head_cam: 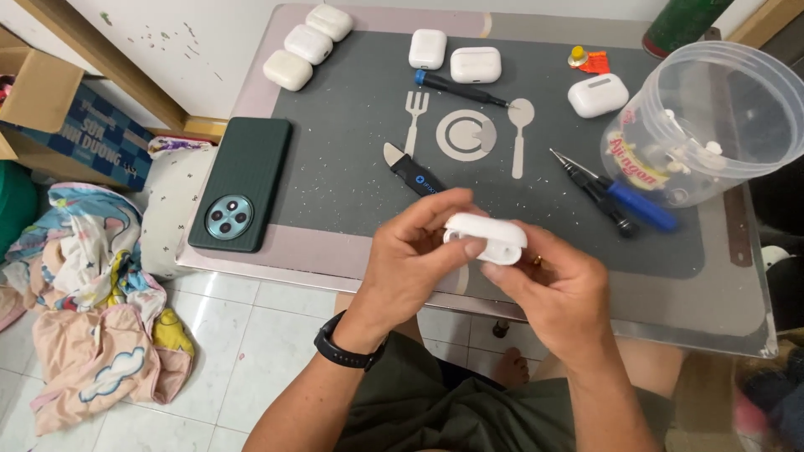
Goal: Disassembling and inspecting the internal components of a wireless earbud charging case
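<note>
Both my hands hold one white earbud case [488,237] above the near edge of the grey mat [335,159]. My left hand [416,255], with a black band on its wrist, grips the case's left end, thumb pressed on its front. My right hand [559,289] cups the case from below and the right. A black prying tool [413,173] with a metal tip lies on the mat just beyond my left hand.
Several more white earbud cases [309,43] lie along the mat's far side. A dark green phone [241,182] lies face down at the left. Two screwdrivers [615,199] lie right of centre, beside a clear plastic tub [712,117] of small white parts. Crumpled clothes [92,293] lie on the floor.
</note>
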